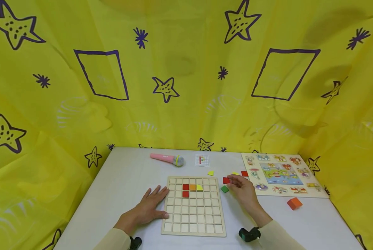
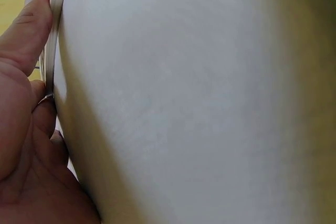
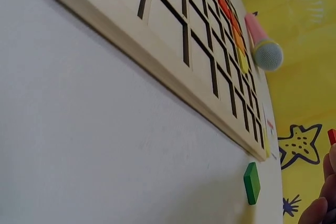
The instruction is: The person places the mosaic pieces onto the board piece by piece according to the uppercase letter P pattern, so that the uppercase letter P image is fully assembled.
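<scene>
My left hand point(image 1: 150, 207) rests at the left edge of a wooden grid board point(image 1: 193, 233), its fingers spread along the rim. In the left wrist view the thumb point(image 2: 23, 38) lies against the board's side. On the grid sit two red tiles point(image 1: 185, 194), an orange tile point(image 1: 192, 187) and a yellow piece point(image 1: 199, 187). Right of the board, my right hand point(image 1: 244, 192) pinches a red square tile point(image 1: 226, 180) at the fingertips; its red edge also shows in the right wrist view. A green tile point(image 1: 225, 189) lies on the table just below that hand's fingers.
Behind the board lie a pink microphone point(image 1: 165, 158), a small pattern card point(image 1: 202, 160) and a yellow piece point(image 1: 211, 173). Another red tile point(image 1: 244, 173) lies beyond the right hand. A picture puzzle board point(image 1: 280, 191) and an orange block point(image 1: 294, 203) are at the right.
</scene>
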